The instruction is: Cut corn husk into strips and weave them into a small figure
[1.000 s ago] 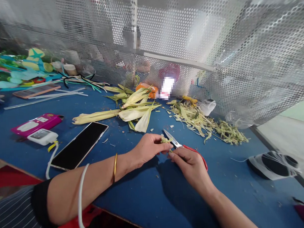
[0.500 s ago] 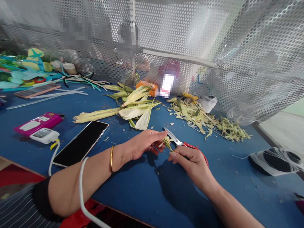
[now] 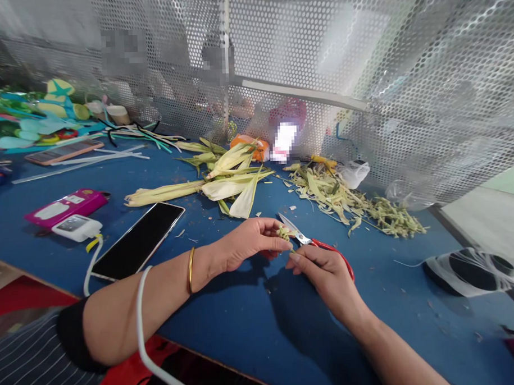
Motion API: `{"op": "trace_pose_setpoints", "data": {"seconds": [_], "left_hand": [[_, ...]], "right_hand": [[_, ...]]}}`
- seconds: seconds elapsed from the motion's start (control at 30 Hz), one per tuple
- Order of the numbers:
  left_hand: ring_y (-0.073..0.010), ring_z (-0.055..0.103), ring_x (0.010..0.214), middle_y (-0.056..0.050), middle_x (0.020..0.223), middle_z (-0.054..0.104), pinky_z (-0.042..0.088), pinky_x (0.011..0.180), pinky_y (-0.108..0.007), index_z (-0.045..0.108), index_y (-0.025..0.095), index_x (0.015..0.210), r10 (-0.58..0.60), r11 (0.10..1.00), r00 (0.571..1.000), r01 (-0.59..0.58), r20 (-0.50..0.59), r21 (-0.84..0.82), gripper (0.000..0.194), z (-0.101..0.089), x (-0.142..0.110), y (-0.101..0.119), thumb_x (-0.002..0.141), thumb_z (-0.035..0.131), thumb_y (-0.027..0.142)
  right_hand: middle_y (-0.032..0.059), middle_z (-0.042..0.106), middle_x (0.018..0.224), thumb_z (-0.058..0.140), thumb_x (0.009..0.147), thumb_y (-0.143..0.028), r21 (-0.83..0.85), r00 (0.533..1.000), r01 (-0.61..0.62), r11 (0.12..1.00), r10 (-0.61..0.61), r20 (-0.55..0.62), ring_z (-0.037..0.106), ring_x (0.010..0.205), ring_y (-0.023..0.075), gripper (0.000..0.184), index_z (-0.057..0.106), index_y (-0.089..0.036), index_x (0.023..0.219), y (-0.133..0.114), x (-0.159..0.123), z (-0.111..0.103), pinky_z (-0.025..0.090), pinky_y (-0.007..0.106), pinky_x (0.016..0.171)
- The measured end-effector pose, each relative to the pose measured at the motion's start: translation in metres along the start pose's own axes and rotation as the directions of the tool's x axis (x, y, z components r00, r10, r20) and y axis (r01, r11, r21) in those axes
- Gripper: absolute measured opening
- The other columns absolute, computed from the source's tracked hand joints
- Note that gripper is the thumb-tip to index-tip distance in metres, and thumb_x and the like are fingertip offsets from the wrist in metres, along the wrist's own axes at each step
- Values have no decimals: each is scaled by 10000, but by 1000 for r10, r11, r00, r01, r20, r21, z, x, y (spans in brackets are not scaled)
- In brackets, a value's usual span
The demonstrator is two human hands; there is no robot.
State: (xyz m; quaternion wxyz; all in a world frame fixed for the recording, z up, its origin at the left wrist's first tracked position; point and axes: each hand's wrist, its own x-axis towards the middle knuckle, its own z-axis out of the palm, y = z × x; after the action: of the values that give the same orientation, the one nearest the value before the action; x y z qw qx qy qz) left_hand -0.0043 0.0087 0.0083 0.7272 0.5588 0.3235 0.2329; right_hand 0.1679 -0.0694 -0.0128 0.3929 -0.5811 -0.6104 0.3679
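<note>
My left hand (image 3: 256,237), with a gold bangle at the wrist, has its fingers closed around a small greenish-yellow flower-like piece (image 3: 284,232) on a thin stem. Its lower part is partly covered by my fingertips. A pair of scissors (image 3: 301,237) with red handles is held in my right hand (image 3: 327,268), blades pointing up and left past the small piece. The thumb and forefinger of that hand also pinch the stem end just below. Both hands are close together above the blue table (image 3: 240,328).
Pale corn husks (image 3: 227,185) lie beyond my hands, with a heap of trimmings (image 3: 328,193) to their right. A thread spool (image 3: 470,272) sits at right. A phone (image 3: 138,241) and a magenta device (image 3: 66,209) lie left. A white cable (image 3: 139,320) crosses my left forearm. Perforated metal panels (image 3: 286,62) stand behind.
My left thumb has come down from the top of the small piece to its lower side, and the piece has turned in my fingers. The scissors stay in my right hand, almost unmoved.
</note>
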Motion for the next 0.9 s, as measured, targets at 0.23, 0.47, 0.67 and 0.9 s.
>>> {"op": "trace_pose_setpoints", "data": {"seconds": [0.23,0.47,0.67,0.9], "left_hand": [[-93,517,601,38,609,572,404,631,-247,609,152,693,77,997,996,-77,-34,-15,281,1,3,-7,714,762,387],[-96,529,627,31,647,596,414,657,-249,674,159,770,16,998,998,-21,-66,-66,251,-5,5,-6,680,785,364],[-99,544,641,6,722,623,430,679,-263,675,140,792,-18,986,995,1,-100,-169,327,1,5,-8,630,826,380],[-91,510,604,28,621,578,402,626,-243,633,130,706,34,996,986,-47,-163,-74,269,11,5,-15,661,802,334]], "right_hand": [[8,622,686,582,879,-408,41,998,34,999,-36,52,538,666,143,284,663,-186,722,-3,-1,2,400,243,607],[11,643,671,606,869,-404,140,999,17,990,-11,-42,588,662,150,245,655,-185,769,-8,-1,-1,453,247,623],[27,694,690,619,861,-395,178,996,18,984,-2,-86,630,631,154,230,675,-182,798,-8,0,2,503,256,624],[30,703,747,614,865,-384,159,997,12,987,1,-79,657,690,168,207,673,-189,826,0,2,7,516,275,679]]}}
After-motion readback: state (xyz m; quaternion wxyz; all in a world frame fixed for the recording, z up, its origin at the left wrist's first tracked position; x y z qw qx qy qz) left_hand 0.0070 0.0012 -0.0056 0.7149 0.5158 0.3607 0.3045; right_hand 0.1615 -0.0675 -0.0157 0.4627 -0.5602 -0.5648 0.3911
